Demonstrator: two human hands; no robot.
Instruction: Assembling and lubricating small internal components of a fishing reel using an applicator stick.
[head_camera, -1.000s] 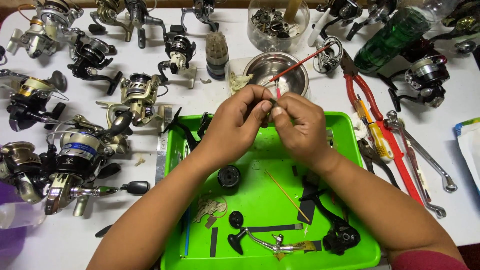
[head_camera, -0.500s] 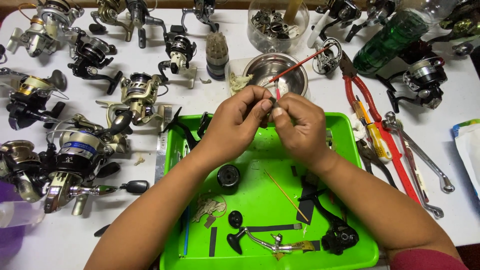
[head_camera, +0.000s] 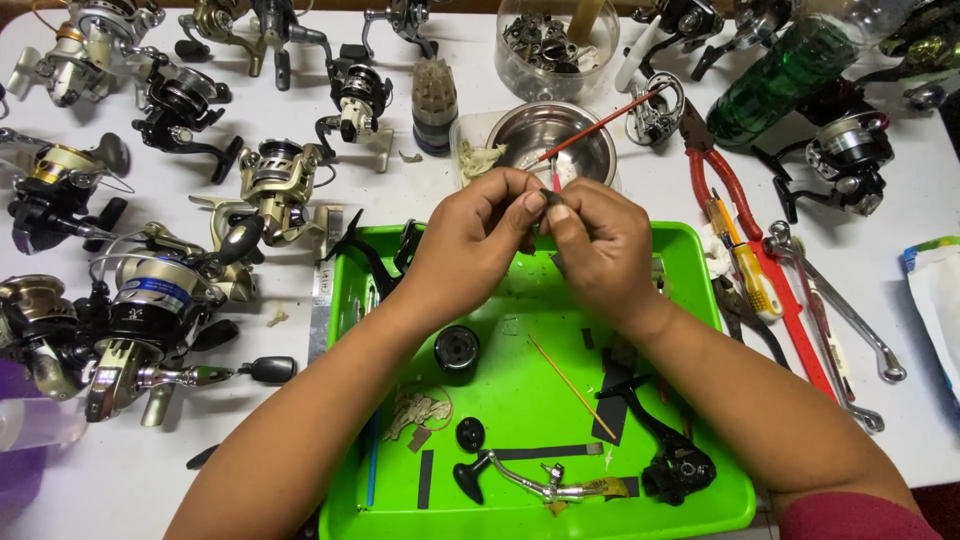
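Tiny dark part, hard to make out, pinched above the shiny green plastic tray. Left hand and right hand both closed tight on it with fingertips. Round steel bowl behind. Metal fishing reels, red pliers on white table.

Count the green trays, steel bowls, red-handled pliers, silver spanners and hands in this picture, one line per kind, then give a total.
Green tray: 1
Steel bowl: 1
Red-handled pliers: 1
Silver spanners: 2, one and another
Hands: 2, the left hand and the right hand, both pinching a small part
Total: 7
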